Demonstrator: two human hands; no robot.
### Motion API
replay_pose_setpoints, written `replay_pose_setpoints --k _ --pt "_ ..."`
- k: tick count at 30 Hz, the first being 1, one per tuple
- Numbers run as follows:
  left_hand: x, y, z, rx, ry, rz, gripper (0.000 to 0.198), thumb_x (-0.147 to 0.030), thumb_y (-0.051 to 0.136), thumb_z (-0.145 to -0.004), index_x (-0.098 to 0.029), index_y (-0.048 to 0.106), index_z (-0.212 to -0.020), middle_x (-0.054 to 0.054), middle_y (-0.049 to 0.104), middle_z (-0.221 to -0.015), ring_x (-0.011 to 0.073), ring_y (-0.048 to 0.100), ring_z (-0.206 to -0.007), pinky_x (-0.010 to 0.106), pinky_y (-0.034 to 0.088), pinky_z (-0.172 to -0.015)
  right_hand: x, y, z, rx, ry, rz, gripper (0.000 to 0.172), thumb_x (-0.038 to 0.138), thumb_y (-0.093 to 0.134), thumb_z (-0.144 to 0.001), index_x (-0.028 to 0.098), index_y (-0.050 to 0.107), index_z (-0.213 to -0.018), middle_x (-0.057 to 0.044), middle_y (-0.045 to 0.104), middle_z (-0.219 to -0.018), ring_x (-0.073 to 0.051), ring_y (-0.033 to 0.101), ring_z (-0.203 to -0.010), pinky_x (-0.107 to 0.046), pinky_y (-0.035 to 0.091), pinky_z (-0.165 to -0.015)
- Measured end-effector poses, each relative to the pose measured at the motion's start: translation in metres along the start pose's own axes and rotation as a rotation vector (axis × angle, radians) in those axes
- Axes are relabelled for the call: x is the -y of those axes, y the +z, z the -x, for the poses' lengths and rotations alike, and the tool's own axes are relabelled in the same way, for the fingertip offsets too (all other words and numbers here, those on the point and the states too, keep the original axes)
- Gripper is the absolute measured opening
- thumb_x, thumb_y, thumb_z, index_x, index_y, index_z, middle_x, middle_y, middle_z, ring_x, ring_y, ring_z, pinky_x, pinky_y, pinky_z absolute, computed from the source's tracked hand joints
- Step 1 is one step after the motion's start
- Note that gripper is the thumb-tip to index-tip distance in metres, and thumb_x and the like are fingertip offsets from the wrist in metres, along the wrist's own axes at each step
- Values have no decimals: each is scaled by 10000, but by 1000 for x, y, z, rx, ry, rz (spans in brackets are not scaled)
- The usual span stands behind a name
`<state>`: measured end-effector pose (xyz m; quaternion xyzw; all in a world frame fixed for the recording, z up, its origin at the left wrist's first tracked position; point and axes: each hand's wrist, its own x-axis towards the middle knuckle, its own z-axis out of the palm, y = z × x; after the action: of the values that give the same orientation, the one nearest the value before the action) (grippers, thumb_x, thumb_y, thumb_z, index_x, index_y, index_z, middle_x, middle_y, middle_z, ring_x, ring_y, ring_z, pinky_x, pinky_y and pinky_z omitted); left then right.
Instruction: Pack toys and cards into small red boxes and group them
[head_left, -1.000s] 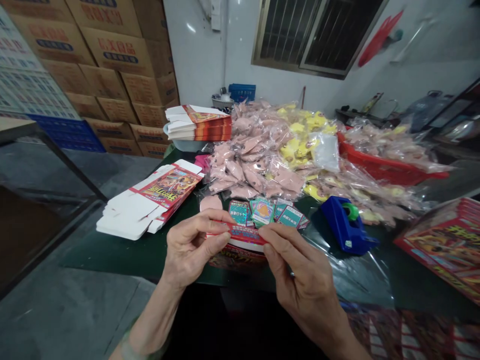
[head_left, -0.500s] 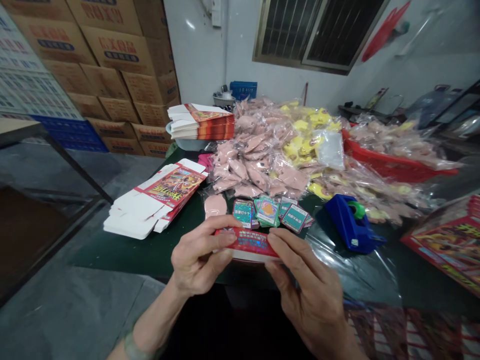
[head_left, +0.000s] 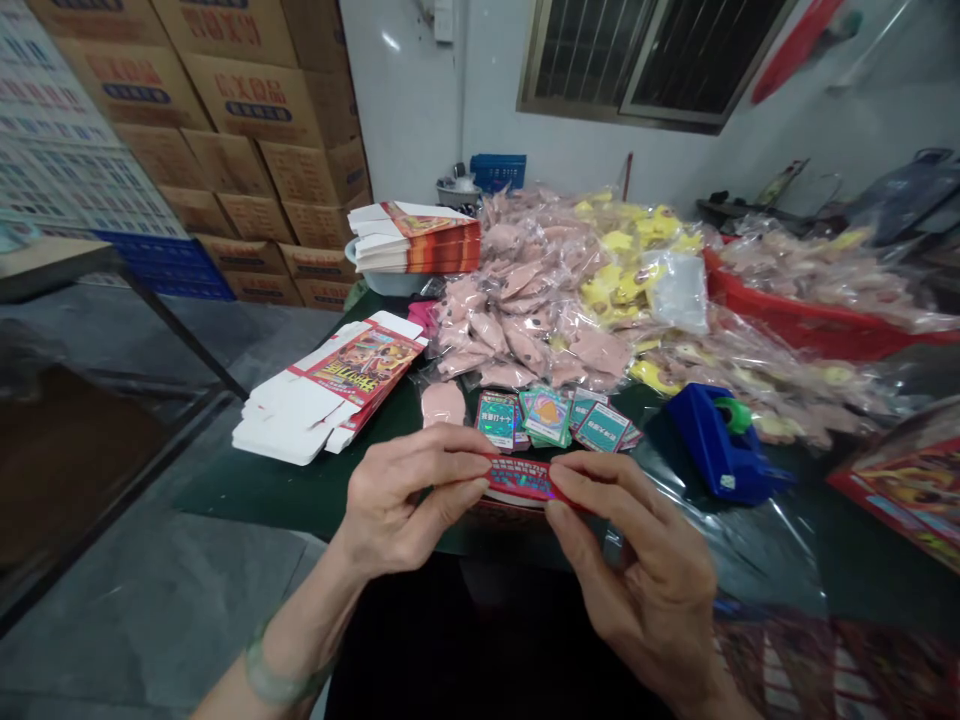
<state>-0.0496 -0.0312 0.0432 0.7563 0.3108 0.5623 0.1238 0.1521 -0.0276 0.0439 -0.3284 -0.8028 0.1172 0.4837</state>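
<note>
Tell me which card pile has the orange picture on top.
The middle pile, between the left pile and the right pile: it alone shows an orange shape on top, while the others show pale lettering on teal.

Workshop, stacked cartons (head_left: 251,97), heaped bagged pink pieces (head_left: 517,335), flattened printed boxes (head_left: 360,362), blue tape dispenser (head_left: 709,440)

pale wall (head_left: 495,95) | dark barred window (head_left: 589,60) | grey floor (head_left: 187,560) | table (head_left: 56,265), left
</note>
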Motion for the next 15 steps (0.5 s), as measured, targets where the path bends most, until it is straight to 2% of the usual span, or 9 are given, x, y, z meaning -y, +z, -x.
replay_pose_setpoints --k 2,4,7,11,15 --pt "2 4 9 -24 49 -22 198 -91 524 -836 -121 651 -985 130 694 -958 197 666 -889 311 560 -727 -2 1 5 -3 -37 31 237 65 573 -805 164 614 -1016 -56 609 -998 -113 608 -872 -221 528 -734" --pt "4 6 16 -6 89 -24 252 -209 482 -884 -118 620 -1074 156 671 -1033 228 647 -954 368 554 -773 -5 2 9 -20 -85 73 285 47 567 -809 162 604 -1067 -73 610 -1048 -126 602 -937 -237 526 -795" --pt "9 10 21 -23 118 -39 377 -342 595 -826 -136 581 -1143 161 644 -1081 244 636 -966 386 550 -779 -8 4 15 -22 -126 108 338 36 537 -827 153 580 -1141 -106 597 -1117 -145 579 -1032 -265 511 -881" --pt "17 23 23 -121 102 -79 487 -310 739 -698 -197 563 -1138 115 608 -1106 216 623 -950 362 542 -778 -11 14 20 -62 -142 89 452 26 509 -836 162 497 -1267 -143 543 -1229 -176 539 -1135 -321 502 -932" --pt "21 33 25 -198 10 -104 524 -299 737 -703 -210 530 -1177 128 545 -1207 246 589 -1024 413 518 -835 -16 28 22 -115 -139 77 549 -10 471 -831 180 415 -1343 -154 474 -1327 -217 476 -1231 -382 494 -953"
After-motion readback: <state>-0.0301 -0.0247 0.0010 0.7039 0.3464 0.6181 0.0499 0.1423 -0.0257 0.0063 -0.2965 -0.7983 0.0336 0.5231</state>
